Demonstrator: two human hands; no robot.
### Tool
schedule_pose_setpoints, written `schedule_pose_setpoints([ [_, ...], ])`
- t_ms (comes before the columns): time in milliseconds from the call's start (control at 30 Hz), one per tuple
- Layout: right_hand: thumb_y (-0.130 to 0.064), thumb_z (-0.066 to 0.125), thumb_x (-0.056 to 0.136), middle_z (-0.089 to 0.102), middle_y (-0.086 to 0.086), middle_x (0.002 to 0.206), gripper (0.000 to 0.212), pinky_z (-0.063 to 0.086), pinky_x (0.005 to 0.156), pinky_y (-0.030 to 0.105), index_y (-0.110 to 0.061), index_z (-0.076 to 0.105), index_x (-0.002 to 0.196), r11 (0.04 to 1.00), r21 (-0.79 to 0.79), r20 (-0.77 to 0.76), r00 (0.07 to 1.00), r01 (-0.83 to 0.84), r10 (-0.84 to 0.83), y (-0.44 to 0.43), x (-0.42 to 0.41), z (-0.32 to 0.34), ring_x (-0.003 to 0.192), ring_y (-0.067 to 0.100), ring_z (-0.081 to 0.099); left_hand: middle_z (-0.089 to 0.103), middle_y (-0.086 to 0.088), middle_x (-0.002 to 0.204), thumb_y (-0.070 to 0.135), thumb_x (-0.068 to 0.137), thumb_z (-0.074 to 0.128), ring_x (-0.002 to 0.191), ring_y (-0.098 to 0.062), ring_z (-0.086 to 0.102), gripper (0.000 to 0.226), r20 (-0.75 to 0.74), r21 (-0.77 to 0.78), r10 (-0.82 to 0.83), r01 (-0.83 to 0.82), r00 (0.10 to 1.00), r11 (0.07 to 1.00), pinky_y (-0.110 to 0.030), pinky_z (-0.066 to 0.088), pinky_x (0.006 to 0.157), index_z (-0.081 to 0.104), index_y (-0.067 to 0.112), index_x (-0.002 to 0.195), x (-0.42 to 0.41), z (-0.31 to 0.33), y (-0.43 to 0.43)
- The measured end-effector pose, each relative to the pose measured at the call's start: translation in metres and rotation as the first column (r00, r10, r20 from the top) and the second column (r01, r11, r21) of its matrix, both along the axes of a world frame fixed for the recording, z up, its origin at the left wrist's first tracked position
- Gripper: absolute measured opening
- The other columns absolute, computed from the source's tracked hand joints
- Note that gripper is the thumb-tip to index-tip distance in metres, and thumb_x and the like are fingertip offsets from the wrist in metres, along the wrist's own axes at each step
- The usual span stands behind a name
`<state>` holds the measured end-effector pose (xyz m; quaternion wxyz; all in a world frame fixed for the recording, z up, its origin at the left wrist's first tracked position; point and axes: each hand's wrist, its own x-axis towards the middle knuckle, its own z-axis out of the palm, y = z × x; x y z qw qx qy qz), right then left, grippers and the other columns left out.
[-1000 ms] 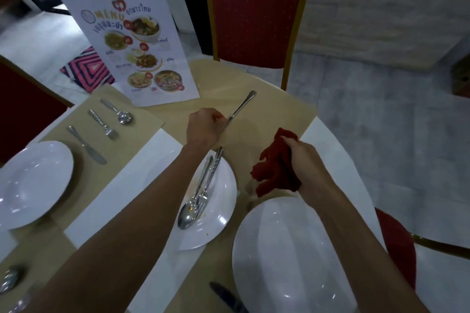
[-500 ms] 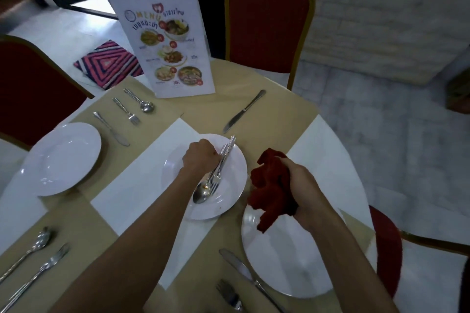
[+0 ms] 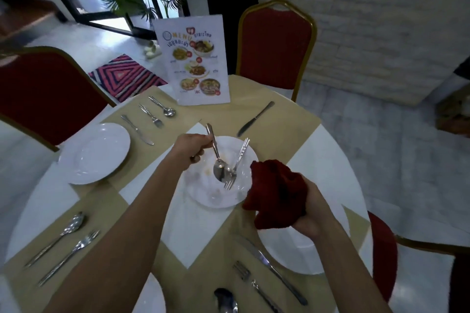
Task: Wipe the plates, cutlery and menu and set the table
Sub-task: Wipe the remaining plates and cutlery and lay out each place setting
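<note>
Your left hand (image 3: 189, 147) grips the spoon (image 3: 216, 157) by its handle, bowl down on the smeared centre plate (image 3: 203, 193) beside the fork (image 3: 235, 165). Right hand (image 3: 309, 213) clutches the red cloth (image 3: 276, 190). Far-left setting looks done, knife (image 3: 255, 118) laid, menu (image 3: 194, 61) upright on the desk (image 3: 328, 160). Left, I'd say: spoon, fork, this plate.

Left hand (image 3: 190, 148) now grips spoon (image 3: 216, 157) by handle, lifted steeply, bowl low over middle plate (image 3: 218, 197); a second ago it released knife (image 3: 255, 118) on far placemat, then dropped onto plate. Fork (image 3: 236, 164) now lies alone, separated from spoon, handles spread apart. Right hand (image 3: 309, 218) with red cloth (image 3: 276, 192) has shifted from over near plate (image 3: 292, 241) to right rim of middle plate.
</note>
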<state>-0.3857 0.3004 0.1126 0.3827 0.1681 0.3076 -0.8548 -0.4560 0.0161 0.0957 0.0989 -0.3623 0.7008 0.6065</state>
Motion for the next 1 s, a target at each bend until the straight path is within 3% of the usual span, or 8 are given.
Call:
schedule_pose_setpoints([
  [100,-0.023,0.037,0.102,0.057,0.029,0.134,0.045,0.034,0.112,0.068,0.003,0.064,0.127,0.997,-0.043,-0.016,0.998,-0.065,0.064,-0.02,0.023,-0.009,0.132,0.051,0.045,0.069,-0.008,0.089,0.016,0.09,0.07,0.054,-0.011,0.04,0.015,-0.033,0.099,0.016,-0.013,0.999,0.995,-0.016,0.027,0.037,0.069,0.003,0.097,0.023,0.021,-0.003],
  [167,-0.023,0.036,0.106,0.047,0.034,0.141,0.043,0.027,0.112,0.075,0.004,0.061,0.127,0.989,-0.087,-0.01,0.993,-0.119,0.118,-0.042,0.035,-0.012,0.138,0.055,0.034,0.069,-0.007,0.085,0.014,0.09,0.069,0.055,-0.01,0.041,0.011,-0.062,0.089,-0.013,0.019,0.998,0.996,-0.017,0.027,0.037,0.07,0.003,0.092,0.043,0.029,0.004],
  [267,-0.022,0.041,0.107,0.044,0.029,0.146,0.043,0.036,0.113,0.066,0.002,0.048,0.142,0.985,-0.126,-0.027,0.993,-0.121,0.119,-0.08,0.055,-0.001,0.133,0.046,0.045,0.069,-0.007,0.079,0.014,0.091,0.07,0.057,-0.013,0.05,0.01,-0.103,0.057,-0.091,0.097,0.991,0.994,-0.02,0.038,0.048,0.071,0.007,0.083,0.077,0.032,0.027],
  [367,-0.018,0.059,0.098,0.061,0.027,0.124,0.046,0.059,0.084,0.043,0.008,0.054,0.136,0.983,0.103,-0.16,0.973,-0.152,0.167,-0.106,0.071,0.009,0.093,0.031,0.07,0.066,-0.005,0.071,0.016,0.091,0.07,0.06,-0.016,0.055,0.013,-0.126,0.023,-0.123,0.127,0.984,0.992,-0.025,0.044,0.06,0.069,0.011,0.079,0.106,0.039,0.027],
  [467,-0.012,0.058,0.099,0.065,0.03,0.111,0.034,0.06,0.064,0.033,0.01,0.059,0.126,0.946,0.259,-0.258,0.93,-0.196,0.263,-0.111,0.083,0.013,0.075,0.022,0.071,0.074,0.003,0.082,0.028,0.092,0.069,0.064,-0.009,0.059,0.016,-0.122,-0.018,-0.188,0.187,0.975,0.982,-0.023,0.042,0.059,0.073,0.015,0.084,0.13,0.055,0.002],
  [633,-0.016,0.068,0.095,0.065,0.036,0.122,0.041,0.054,0.101,0.052,0.012,0.061,0.125,0.861,0.435,-0.333,0.842,-0.262,0.424,-0.118,0.104,0.016,0.111,0.047,0.067,0.077,0.001,0.081,0.03,0.092,0.07,0.065,-0.009,0.063,0.019,-0.159,-0.042,-0.105,0.1,0.982,0.994,-0.024,0.045,0.063,0.075,0.012,0.095,0.164,0.071,-0.039],
  [833,-0.01,0.073,0.091,0.067,0.037,0.112,0.039,0.054,0.095,0.063,0.015,0.062,0.118,0.837,0.518,-0.342,0.853,-0.179,0.394,-0.117,0.116,0.013,0.102,0.052,0.068,0.079,-0.005,0.085,0.021,0.091,0.068,0.069,-0.012,0.068,0.013,-0.182,-0.021,0.023,-0.028,0.983,0.999,-0.027,0.049,0.067,0.072,0.008,0.091,0.211,0.068,-0.053],
  [1000,-0.01,0.072,0.092,0.069,0.036,0.112,0.038,0.057,0.093,0.058,0.016,0.062,0.118,0.831,0.55,-0.321,0.897,-0.085,0.304,-0.129,0.114,0.011,0.101,0.048,0.07,0.079,-0.003,0.079,0.015,0.093,0.064,0.073,-0.015,0.068,0.01,-0.202,0.047,0.17,-0.163,0.965,0.985,-0.028,0.049,0.069,0.07,0.008,0.09,0.247,0.072,-0.058],
])
